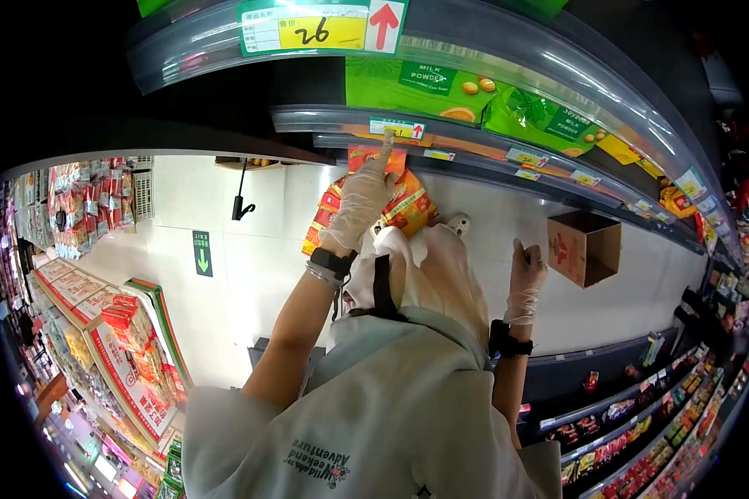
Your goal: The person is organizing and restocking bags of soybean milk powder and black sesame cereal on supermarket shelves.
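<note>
My left hand [359, 202], in a thin clear glove with a black wristband, reaches up to the shelf edge and holds a bunch of red and orange snack packets [409, 208]. Its forefinger points up and touches the price label [398, 129] on the shelf rail. Lower and to the right, my gloved right hand [526, 279] is raised with its fingers loosely apart and nothing in it. It is nearest to an open cardboard box [585, 246] on the floor. A white pouch on a black strap [381, 283] hangs at my chest.
Green milk powder bags [441, 87] lie on the shelf above. More price tags [526, 156] line the rail. Stocked shelves [641, 449] run down the right. A display of red packets [133, 358] stands at the left on the white floor, by a green exit arrow [202, 253].
</note>
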